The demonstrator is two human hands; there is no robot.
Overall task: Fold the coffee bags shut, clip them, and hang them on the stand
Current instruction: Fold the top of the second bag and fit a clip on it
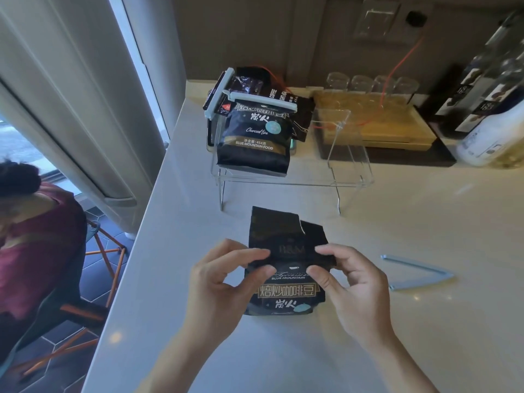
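A black coffee bag (286, 293) stands on the white counter in front of me, its torn top flap bent away from me. My left hand (226, 276) pinches the bag's upper left edge and my right hand (346, 279) pinches the upper right edge. A clear acrylic stand (348, 154) sits behind it. On the stand's left end hangs a clipped black coffee bag (255, 143) with a pale clip (263, 102) across its top; another clipped bag (241, 83) is behind it. A loose pale blue clip (419, 273) lies open on the counter to my right.
A wooden tray (397, 129) with several upturned glasses stands at the back. Bottles (493, 103) crowd the back right corner. An orange cable (397, 66) runs down the wall. The counter edge (136, 239) drops off at left, where a person in a dark red top (37, 245) sits.
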